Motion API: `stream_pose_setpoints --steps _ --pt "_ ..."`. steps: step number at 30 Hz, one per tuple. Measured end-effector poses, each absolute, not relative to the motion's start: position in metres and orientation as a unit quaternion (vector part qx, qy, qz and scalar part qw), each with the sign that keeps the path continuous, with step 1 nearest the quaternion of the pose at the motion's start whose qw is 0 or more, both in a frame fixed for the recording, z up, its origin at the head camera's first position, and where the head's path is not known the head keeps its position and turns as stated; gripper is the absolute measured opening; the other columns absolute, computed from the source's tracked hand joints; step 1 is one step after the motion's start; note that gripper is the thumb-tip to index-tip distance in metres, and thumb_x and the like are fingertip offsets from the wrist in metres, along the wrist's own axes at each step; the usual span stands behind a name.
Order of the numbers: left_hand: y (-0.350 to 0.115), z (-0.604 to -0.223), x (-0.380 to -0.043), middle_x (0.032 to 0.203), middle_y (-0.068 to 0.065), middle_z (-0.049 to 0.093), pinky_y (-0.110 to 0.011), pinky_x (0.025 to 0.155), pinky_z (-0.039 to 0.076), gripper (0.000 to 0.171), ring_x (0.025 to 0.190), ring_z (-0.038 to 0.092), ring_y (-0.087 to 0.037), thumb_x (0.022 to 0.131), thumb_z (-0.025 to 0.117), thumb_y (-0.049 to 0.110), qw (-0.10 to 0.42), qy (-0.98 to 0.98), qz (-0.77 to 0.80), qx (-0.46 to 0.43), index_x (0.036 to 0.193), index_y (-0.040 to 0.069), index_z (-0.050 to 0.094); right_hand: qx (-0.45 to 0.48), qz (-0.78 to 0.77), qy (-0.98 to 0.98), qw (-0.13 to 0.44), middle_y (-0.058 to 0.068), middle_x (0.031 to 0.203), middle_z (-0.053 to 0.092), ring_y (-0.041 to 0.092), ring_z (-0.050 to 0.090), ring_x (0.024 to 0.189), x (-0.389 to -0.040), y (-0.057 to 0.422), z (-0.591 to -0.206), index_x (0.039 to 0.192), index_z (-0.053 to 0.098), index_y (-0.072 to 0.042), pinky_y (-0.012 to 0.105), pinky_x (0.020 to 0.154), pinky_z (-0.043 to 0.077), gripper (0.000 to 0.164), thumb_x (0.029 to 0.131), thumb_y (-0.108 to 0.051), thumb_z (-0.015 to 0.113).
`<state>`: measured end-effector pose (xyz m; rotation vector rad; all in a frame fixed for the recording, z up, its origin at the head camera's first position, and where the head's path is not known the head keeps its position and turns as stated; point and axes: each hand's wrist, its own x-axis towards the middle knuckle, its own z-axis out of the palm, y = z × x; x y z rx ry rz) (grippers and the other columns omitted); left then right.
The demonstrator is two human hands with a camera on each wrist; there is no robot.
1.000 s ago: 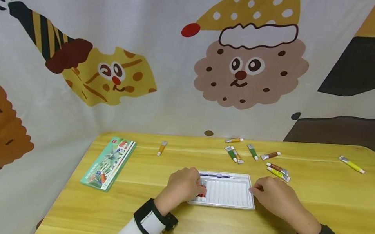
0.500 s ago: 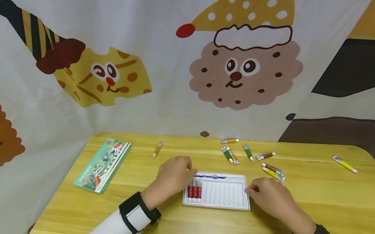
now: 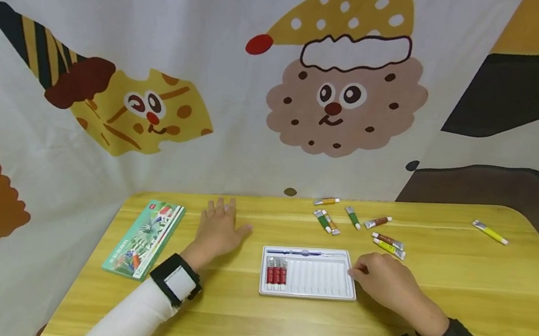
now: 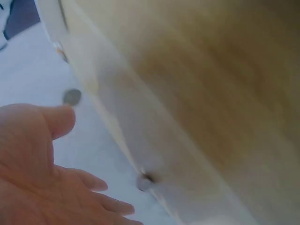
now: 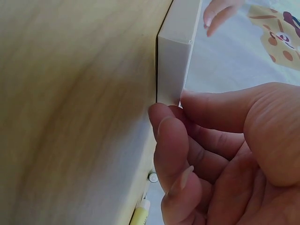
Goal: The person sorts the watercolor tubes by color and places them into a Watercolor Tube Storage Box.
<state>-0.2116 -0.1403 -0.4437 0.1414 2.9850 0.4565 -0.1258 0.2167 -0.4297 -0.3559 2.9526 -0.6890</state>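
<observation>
My left hand [image 3: 218,230] is spread, fingers straight, over the back left of the table. It covers most of an orange paint tube lying there; in the left wrist view a small blurred tube end [image 4: 146,182] shows just past the fingertips. A white plastic tray [image 3: 321,278] lies in the middle, with several slots. Three red paint tubes [image 3: 276,274] fill its left slots, and a blue paintbrush [image 3: 300,252] lies along its back groove. With thumb and curled fingers, my right hand [image 3: 387,280] pinches the tray's right edge; the right wrist view shows this at a corner [image 5: 176,70].
Behind the tray lie loose paint tubes: green [image 3: 352,217], orange [image 3: 326,201], brown [image 3: 377,222] and yellow [image 3: 389,248] among them. Another yellow tube [image 3: 489,231] is far right. A green paint box [image 3: 143,239] lies at the left. A printed cloth [image 3: 230,157] hangs behind the table.
My left hand has left the red tubes in the tray, moved left and back, and spread its fingers over the orange tube. The right hand stays at the tray's edge.
</observation>
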Motion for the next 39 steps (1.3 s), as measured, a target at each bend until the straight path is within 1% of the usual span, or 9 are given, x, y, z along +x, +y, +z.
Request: stream_pose_setpoints --steps 5,8,11,16,21,25,30,34,39 --pt "-0.148 -0.445 -0.225 0.163 -0.038 0.021 -0.067 0.122 0.008 0.076 0.153 0.013 -0.057 0.110 0.041 0.048 0.050 0.990 0.133 0.009 0.161 -0.007 0.026 -0.116 -0.226 0.966 0.046 -0.006 0.067 0.054 0.012 0.047 0.058 -0.126 0.217 -0.429 0.082 0.072 -0.013 0.030 0.055 0.036 0.014 0.095 -0.016 0.077" --pt "-0.153 -0.447 -0.232 0.149 -0.038 0.042 -0.066 0.117 0.027 0.064 0.142 0.035 -0.056 0.111 0.041 0.039 0.033 0.992 0.119 -0.001 0.153 -0.009 0.040 -0.117 -0.226 0.966 0.046 -0.006 0.067 0.053 0.011 0.046 0.058 -0.127 0.217 -0.429 0.082 0.072 -0.013 0.030 0.055 0.036 0.014 0.095 -0.017 0.077" --pt "-0.158 -0.447 -0.236 0.126 -0.033 0.055 -0.060 0.099 0.045 0.049 0.121 0.051 -0.049 0.111 0.044 0.030 0.010 0.993 0.114 -0.006 0.136 -0.010 0.057 -0.117 -0.226 0.966 0.048 -0.006 0.067 0.053 0.012 0.047 0.058 -0.127 0.216 -0.430 0.083 0.072 -0.013 0.030 0.055 0.036 0.014 0.095 -0.018 0.077" --pt "-0.163 -0.442 -0.237 0.099 -0.028 0.062 -0.053 0.073 0.054 0.024 0.093 0.061 -0.044 0.101 0.057 0.012 -0.011 0.990 0.141 -0.009 0.097 -0.008 0.070 -0.113 -0.225 0.966 0.053 -0.005 0.070 0.056 0.012 0.047 0.060 -0.127 0.215 -0.429 0.087 0.074 -0.012 0.031 0.056 0.037 0.012 0.096 -0.018 0.077" --pt "-0.166 -0.437 -0.238 0.079 -0.018 0.060 -0.040 0.056 0.048 0.025 0.069 0.058 -0.031 0.098 0.061 0.007 0.009 0.979 0.201 -0.017 0.074 -0.001 0.062 -0.110 -0.226 0.966 0.056 -0.005 0.071 0.057 0.013 0.048 0.061 -0.126 0.215 -0.429 0.088 0.075 -0.011 0.032 0.057 0.037 0.010 0.096 -0.018 0.077" --pt "-0.164 -0.432 -0.237 0.066 -0.009 0.052 -0.032 0.049 0.039 0.026 0.057 0.048 -0.023 0.093 0.062 0.002 0.032 0.969 0.242 -0.021 0.068 0.004 0.057 -0.110 -0.226 0.966 0.056 -0.005 0.071 0.057 0.012 0.048 0.061 -0.126 0.216 -0.429 0.089 0.075 -0.011 0.032 0.057 0.038 0.010 0.095 -0.018 0.077" --pt "-0.157 -0.425 -0.233 0.053 0.001 0.040 -0.026 0.045 0.035 0.041 0.047 0.042 -0.016 0.089 0.068 0.006 0.055 0.961 0.271 -0.016 0.056 0.012 0.046 -0.111 -0.226 0.966 0.056 -0.005 0.071 0.056 0.012 0.047 0.061 -0.126 0.216 -0.429 0.088 0.075 -0.011 0.031 0.057 0.037 0.011 0.096 -0.018 0.077" --pt "-0.152 -0.421 -0.228 0.054 0.001 0.043 -0.024 0.046 0.034 0.036 0.048 0.041 -0.014 0.088 0.069 0.002 0.057 0.954 0.294 0.000 0.057 0.008 0.052 -0.114 -0.227 0.966 0.057 -0.006 0.069 0.055 0.012 0.047 0.060 -0.126 0.217 -0.429 0.087 0.074 -0.011 0.031 0.056 0.037 0.011 0.096 -0.017 0.076" --pt "-0.146 -0.415 -0.221 0.073 -0.007 0.061 -0.024 0.051 0.040 0.009 0.057 0.049 -0.015 0.090 0.071 0.004 0.033 0.948 0.316 0.020 0.088 -0.004 0.073 -0.115 -0.230 0.965 0.059 -0.005 0.069 0.055 0.012 0.047 0.059 -0.126 0.217 -0.429 0.087 0.074 -0.011 0.030 0.056 0.036 0.010 0.096 -0.016 0.076"
